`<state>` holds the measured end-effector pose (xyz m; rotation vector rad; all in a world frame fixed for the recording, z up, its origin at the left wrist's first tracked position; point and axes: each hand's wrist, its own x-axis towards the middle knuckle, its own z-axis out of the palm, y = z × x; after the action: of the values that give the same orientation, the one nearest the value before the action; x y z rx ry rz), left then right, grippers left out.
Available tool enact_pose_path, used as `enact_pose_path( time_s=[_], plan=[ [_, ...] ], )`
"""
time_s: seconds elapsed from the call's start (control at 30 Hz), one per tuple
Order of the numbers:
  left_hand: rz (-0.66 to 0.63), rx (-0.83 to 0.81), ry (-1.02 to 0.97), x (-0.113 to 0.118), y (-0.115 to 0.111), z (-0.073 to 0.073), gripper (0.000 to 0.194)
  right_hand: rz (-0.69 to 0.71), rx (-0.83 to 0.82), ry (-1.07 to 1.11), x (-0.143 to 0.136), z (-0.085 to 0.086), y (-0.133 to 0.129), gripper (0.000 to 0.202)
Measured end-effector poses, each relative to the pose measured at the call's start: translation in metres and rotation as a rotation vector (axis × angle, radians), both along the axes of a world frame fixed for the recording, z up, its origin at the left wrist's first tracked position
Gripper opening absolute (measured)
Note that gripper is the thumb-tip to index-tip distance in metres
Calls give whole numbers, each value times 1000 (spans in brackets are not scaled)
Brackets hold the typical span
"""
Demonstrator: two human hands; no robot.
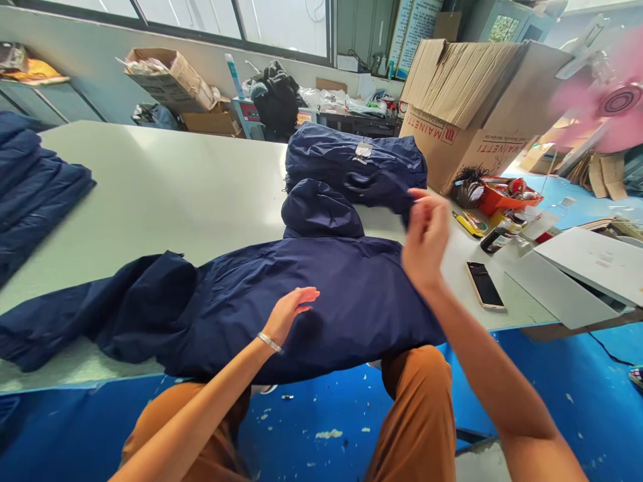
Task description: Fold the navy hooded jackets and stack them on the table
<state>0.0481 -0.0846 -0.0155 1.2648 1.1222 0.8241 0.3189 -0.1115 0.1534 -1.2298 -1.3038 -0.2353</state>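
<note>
A navy hooded jacket (281,301) lies spread back-up across the near edge of the pale table (165,187), its hood (319,209) pointing away from me. My left hand (287,311) rests flat on the jacket's middle, fingers apart. My right hand (426,234) is raised over the jacket's right side and pinches a fold of navy sleeve (382,187) between its fingertips. A pile of folded navy jackets (354,161) with a white tag lies just beyond the hood.
More folded navy garments (35,181) lie at the table's left. A phone (485,284), a dark bottle (497,235), an orange tray (507,195) and a large cardboard box (477,100) crowd the right end. A pink fan (613,100) stands at right.
</note>
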Motion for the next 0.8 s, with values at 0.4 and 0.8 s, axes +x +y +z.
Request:
enact_pose_path(
  time_s=[0.4, 0.8],
  plan=[
    [304, -465, -220, -72, 18, 26, 21, 344, -625, -263, -35, -163, -42, 24],
    [623, 258, 155, -70, 11, 16, 29, -312, -759, 52, 133, -185, 7, 47]
  ],
)
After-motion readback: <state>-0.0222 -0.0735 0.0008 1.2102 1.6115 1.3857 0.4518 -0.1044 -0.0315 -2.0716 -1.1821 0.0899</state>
